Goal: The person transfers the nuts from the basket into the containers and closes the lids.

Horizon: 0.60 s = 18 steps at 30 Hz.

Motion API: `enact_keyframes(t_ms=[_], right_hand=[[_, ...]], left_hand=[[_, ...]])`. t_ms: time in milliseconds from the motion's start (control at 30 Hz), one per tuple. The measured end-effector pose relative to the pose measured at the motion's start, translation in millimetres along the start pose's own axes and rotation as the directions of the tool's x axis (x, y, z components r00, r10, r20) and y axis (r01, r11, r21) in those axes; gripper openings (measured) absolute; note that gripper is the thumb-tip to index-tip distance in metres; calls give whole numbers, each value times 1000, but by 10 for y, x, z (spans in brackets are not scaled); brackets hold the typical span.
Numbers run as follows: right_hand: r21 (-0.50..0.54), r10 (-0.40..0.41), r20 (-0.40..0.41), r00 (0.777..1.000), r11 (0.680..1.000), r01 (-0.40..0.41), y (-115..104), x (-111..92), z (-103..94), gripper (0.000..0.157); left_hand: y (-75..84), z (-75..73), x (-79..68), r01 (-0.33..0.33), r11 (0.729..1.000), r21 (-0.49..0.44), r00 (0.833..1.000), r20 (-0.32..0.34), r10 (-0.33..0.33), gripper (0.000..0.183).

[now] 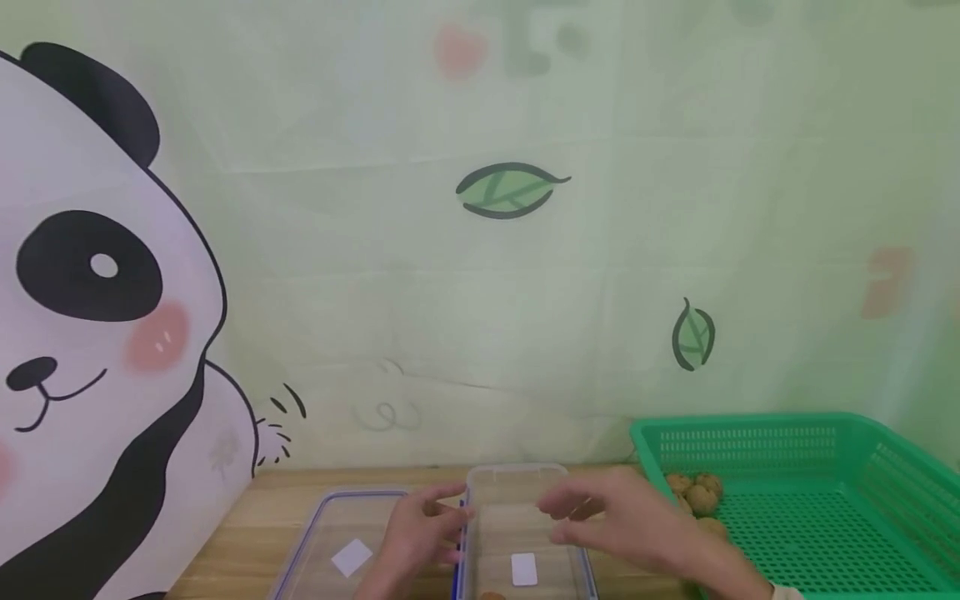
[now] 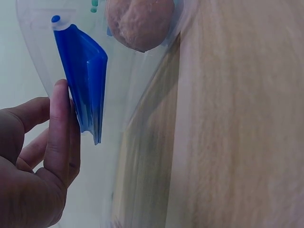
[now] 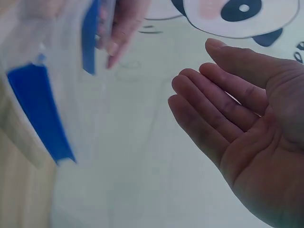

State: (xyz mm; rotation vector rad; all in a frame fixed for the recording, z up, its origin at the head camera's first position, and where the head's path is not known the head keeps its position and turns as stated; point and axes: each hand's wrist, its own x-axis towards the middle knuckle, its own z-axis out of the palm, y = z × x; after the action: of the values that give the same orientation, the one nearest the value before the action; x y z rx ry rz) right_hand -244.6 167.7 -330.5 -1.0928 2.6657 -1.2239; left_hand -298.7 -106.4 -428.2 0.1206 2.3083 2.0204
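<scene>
A clear plastic container (image 1: 525,533) with blue side latches (image 2: 85,80) stands on the wooden table, a white label visible through it. Inside it, close to the near end, lies a walnut (image 2: 140,23). My left hand (image 1: 420,533) touches the container's left wall beside a latch, its fingers mostly straight. Over the container's right side hovers my right hand (image 1: 626,517), palm turned inward, fingers loosely extended and holding nothing. Several walnuts (image 1: 702,498) sit in the left corner of a green plastic basket (image 1: 750,422) to the right.
A clear lid (image 1: 322,533) with a blue seal and a white label lies flat left of the container. Behind the wooden table (image 1: 240,517) hangs a pale green backdrop (image 1: 450,333) printed with a panda and leaves.
</scene>
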Motion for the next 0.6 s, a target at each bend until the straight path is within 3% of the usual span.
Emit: enact_keyframes(t_ms=[167,367,600], right_hand=[[-88,35,-81,996,995,-43,-153,-89,-273,23],[-156,-33,-110,993,988,16,-259,-157,-583,26],[-195,30,-118,993,979,-53,-163,-160,-852,32]], left_hand=[[18,3,-5,-10,1000,3,1000,3,10,53],[11,4,-7,-23,1000,-4,1000,7,23,53],[-13,0,-1,-24,1000,-8,1000,1,24,52]])
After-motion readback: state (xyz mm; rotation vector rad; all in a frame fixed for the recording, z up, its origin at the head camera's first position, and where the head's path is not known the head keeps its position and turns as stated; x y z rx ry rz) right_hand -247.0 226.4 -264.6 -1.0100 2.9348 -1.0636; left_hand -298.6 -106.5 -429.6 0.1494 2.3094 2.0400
